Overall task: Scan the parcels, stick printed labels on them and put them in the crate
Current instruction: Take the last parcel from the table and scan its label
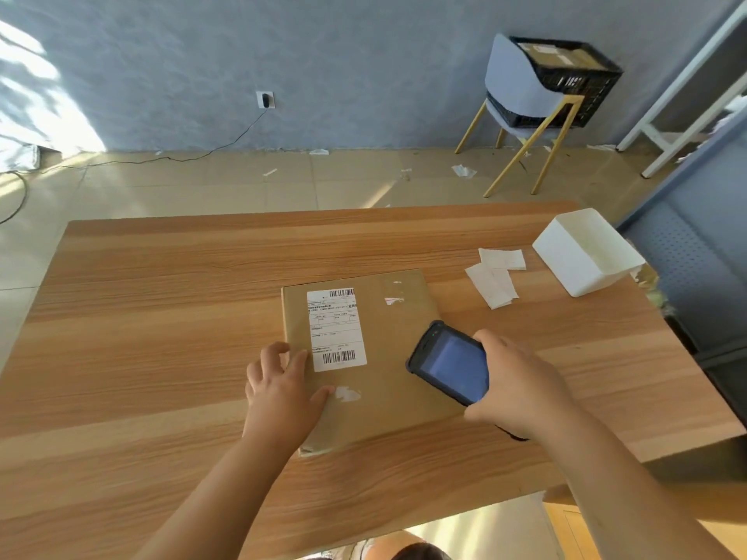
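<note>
A person works at a wooden table (161, 317), where a flat cardboard parcel (388, 341) lies near the middle with a white printed label (336, 329) stuck on the left part of its top face, barcodes at the label's upper and lower ends. The left hand (281, 392) rests on the parcel's near left edge, fingers spread and only lightly bent, the thumb lying flat on the cardboard just below the label. The right hand (519, 388) grips a dark handheld scanner (452, 365), fingers wrapped round its body, holding it over the right side of the parcel with its blue screen facing up and its head angled toward the label. On the far right of the table, a few white paper slips (495, 276) lie overlapped beside a white box (586, 256) that sits at the table's edge. Well behind the table, against the grey wall, a black crate (574, 80) stands on a grey chair (517, 90) with yellow legs; another brown parcel (553, 54) shows inside it. A cable (226, 139) runs down from a wall socket (265, 100) and across the tiled floor, where scraps of paper (463, 171) lie scattered.
</note>
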